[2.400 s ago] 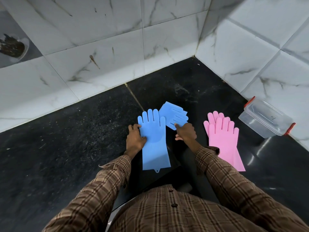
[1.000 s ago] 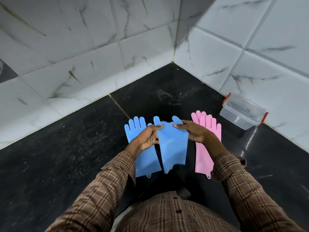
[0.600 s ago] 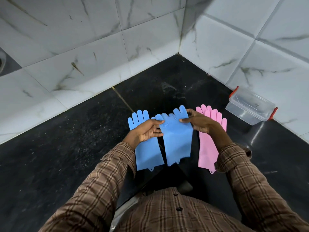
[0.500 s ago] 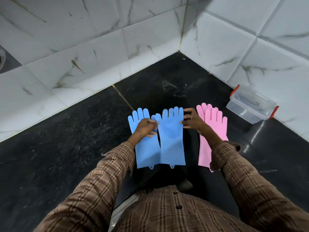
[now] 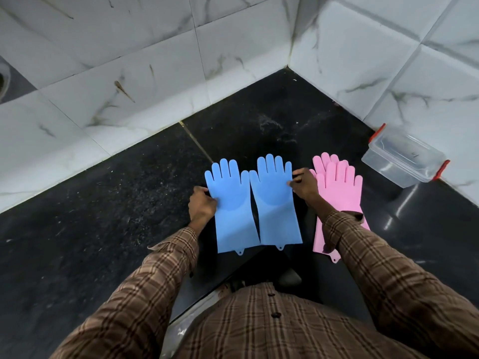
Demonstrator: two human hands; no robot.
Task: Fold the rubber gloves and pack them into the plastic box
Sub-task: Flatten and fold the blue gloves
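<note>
Two blue rubber gloves lie flat side by side on the black counter, fingers pointing away from me: the left blue glove point(image 5: 232, 203) and the right blue glove point(image 5: 276, 200). My left hand point(image 5: 201, 206) pinches the left edge of the left blue glove. My right hand point(image 5: 304, 184) pinches the right edge of the right blue glove near its thumb. Two pink gloves point(image 5: 339, 193) lie stacked just right of my right hand, partly hidden by my sleeve. The clear plastic box point(image 5: 404, 158) with red clips stands shut at the far right against the wall.
White marble-tiled walls point(image 5: 155, 73) meet in a corner behind the gloves and bound the black counter point(image 5: 103, 229) at the back and right. My plaid sleeves and shirt fill the bottom of the view.
The second blue glove, held up in both hands a second ago, now lies flat beside the first. My left hand has shifted to the left glove's outer edge.
</note>
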